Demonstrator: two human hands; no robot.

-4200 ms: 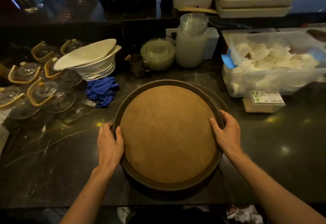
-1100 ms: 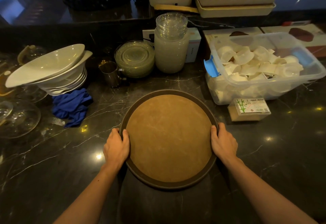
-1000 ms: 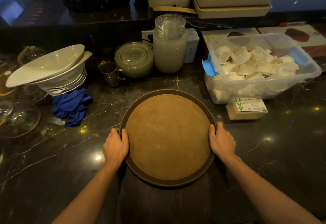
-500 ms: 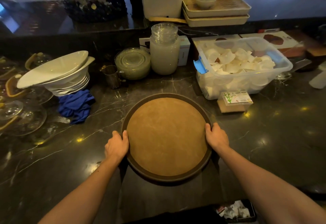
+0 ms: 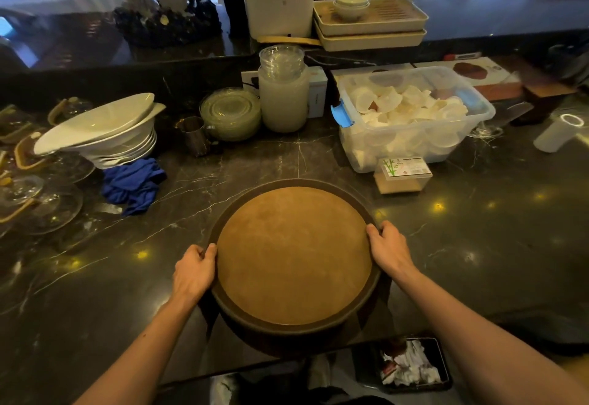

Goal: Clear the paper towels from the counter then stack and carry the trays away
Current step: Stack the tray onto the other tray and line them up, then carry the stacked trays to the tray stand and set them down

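A stack of round brown trays [image 5: 293,255] with a tan non-slip top sits over the dark marble counter [image 5: 478,245], near its front edge. My left hand [image 5: 194,269] grips the left rim with the thumb on top. My right hand [image 5: 387,247] grips the right rim the same way. The stack looks raised off the counter, with a thick dark side showing at its near edge. Crumpled white paper towels [image 5: 408,368] lie in a dark bin below the counter's front edge, at the lower right.
Stacked white bowls [image 5: 102,130] and a blue cloth [image 5: 134,183] lie at the left, with glass lids [image 5: 38,200] beyond. Behind the trays stand a metal cup [image 5: 194,135], glass plates [image 5: 231,113] and a jar [image 5: 283,95]. A clear bin [image 5: 411,118] and small box [image 5: 403,175] sit at the right.
Both hands have kept their grip on the rims. The tray stack has come toward me and up from the counter, and my view has pulled back to show the bin of paper towels.
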